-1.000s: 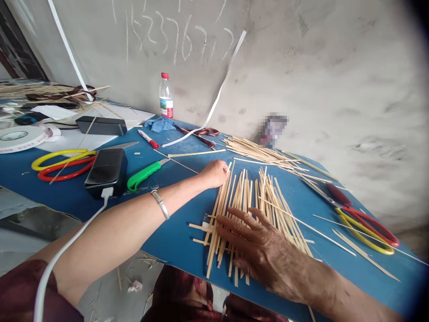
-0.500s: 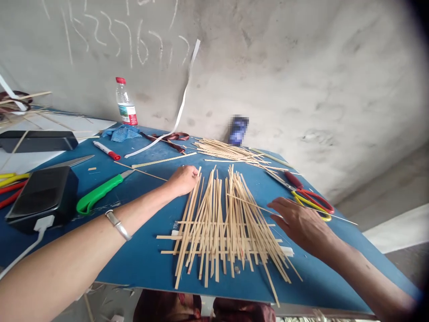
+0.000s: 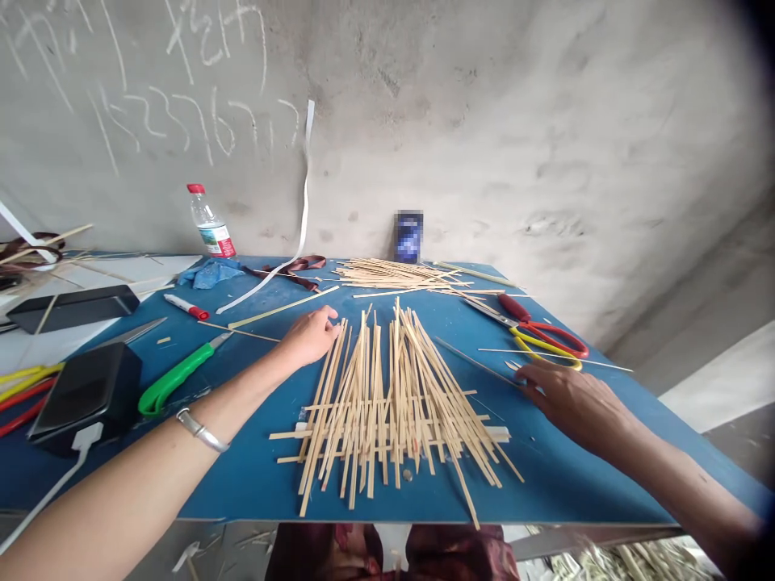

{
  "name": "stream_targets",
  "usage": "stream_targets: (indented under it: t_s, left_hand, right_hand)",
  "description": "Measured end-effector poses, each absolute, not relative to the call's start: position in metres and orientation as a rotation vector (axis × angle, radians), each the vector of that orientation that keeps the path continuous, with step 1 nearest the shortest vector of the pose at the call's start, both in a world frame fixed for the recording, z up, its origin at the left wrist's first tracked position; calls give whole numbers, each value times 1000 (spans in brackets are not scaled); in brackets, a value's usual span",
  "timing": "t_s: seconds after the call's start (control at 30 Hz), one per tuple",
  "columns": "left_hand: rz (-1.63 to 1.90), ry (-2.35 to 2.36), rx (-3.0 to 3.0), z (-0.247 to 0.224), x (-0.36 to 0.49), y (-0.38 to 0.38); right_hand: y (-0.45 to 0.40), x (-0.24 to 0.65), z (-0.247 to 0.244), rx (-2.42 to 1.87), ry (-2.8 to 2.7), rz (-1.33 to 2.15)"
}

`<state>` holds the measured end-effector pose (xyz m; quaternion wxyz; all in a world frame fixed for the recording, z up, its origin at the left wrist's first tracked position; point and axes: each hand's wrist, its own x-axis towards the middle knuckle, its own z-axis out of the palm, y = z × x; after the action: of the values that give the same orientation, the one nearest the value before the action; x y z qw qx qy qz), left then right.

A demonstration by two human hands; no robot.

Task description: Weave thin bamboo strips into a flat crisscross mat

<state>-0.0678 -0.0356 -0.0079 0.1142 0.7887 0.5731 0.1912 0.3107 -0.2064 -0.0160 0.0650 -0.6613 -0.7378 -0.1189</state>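
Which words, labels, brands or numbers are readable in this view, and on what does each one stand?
"15237 67", end unclear: chalk digits on the concrete wall.
Label on the plastic water bottle: too small to read.
Upright object by the wall: pixelated, unreadable.

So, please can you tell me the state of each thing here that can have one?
Left hand: open, at the strips' edge
Right hand: open, down on the table
Bamboo strips: loose, fanned pile
Scissors: closed, lying flat
Green-handled knife: blade bare
Plastic bottle: upright, capped
Marker: capped, lying down
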Motion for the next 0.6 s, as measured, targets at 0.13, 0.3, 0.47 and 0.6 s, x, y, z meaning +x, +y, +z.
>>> stream_targets:
  t_s: [0.13,0.3,0.47,0.6]
  left_hand:
    - [495,1635,2442,11,-64,-60]
    - [449,1610,2521,15,-75,-126]
    - [591,1688,2537,-13,-86,-191]
    - [580,1731,2578,-30,-84,-213]
  right_hand:
    - [-216,278,-13,-1639,-2258,-488]
    - [-225,232,-10,-1253,-2472,-289]
    - [-233,223,-22,-1314,-2611,-57]
    - [-236,221,-26,-1396,-2593,9]
